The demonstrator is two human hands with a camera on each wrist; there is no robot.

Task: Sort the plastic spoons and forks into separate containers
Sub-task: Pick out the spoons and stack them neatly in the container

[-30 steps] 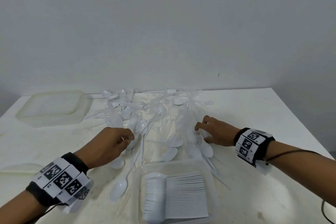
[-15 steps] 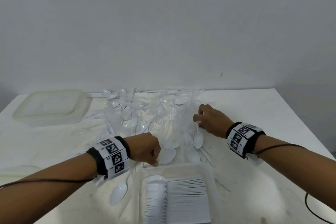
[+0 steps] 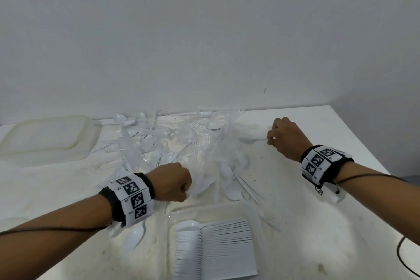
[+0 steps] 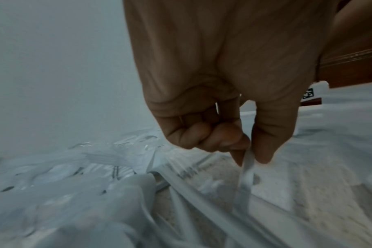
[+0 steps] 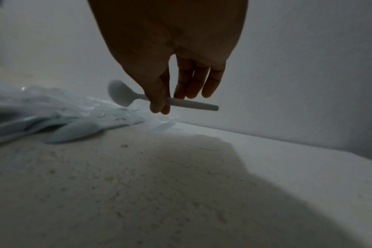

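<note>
A heap of white and clear plastic spoons and forks (image 3: 177,143) covers the middle of the white table. In front of it stands a clear tray (image 3: 259,216) holding a neat row of white spoons (image 3: 216,250). My left hand (image 3: 175,179) hovers at the heap's near edge, just above the tray's far rim, and pinches a white handle (image 4: 247,161) between thumb and forefinger; whether it is a spoon or a fork is hidden. My right hand (image 3: 284,136) is raised at the heap's right side and pinches a white spoon (image 5: 125,95) by its handle, bowl pointing left.
A translucent lidded container (image 3: 45,138) sits at the back left of the table. A loose white spoon (image 3: 134,238) lies left of the tray. The table's right edge (image 3: 372,154) is near my right wrist, and a black cable (image 3: 406,261) trails at the right.
My right hand has moved right and lifted a white spoon out of the heap. My left hand has drawn back from the heap toward the tray, pinching a handle.
</note>
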